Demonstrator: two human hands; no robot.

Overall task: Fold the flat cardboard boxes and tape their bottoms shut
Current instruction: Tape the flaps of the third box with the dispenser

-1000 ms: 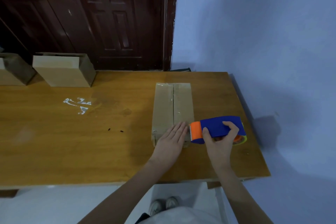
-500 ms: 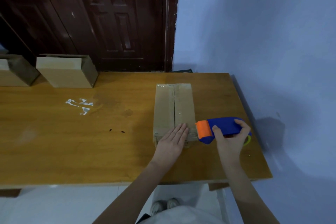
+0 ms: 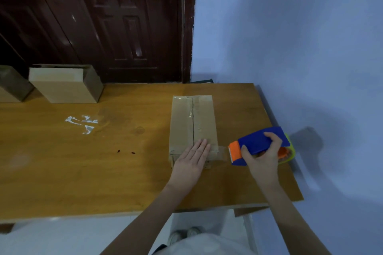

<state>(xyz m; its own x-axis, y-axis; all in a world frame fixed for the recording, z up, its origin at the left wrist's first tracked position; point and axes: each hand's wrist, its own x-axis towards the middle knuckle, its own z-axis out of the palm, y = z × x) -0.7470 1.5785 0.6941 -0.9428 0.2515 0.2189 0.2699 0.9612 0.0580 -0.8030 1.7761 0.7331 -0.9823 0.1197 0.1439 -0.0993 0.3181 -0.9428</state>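
The folded cardboard box [image 3: 193, 126] lies taped side up under the left hand [image 3: 192, 158], whose straight fingers press flat on its near end. Just right of that hand, the right hand [image 3: 262, 158] grips the blue-and-orange tape dispenser [image 3: 260, 145], a strip of tape [image 3: 221, 152] stretched between its orange nose and the box. The box is probably light and hollow, so it likely slides unless pinned; its flaps would give under pressure. Best pressed near an edge.
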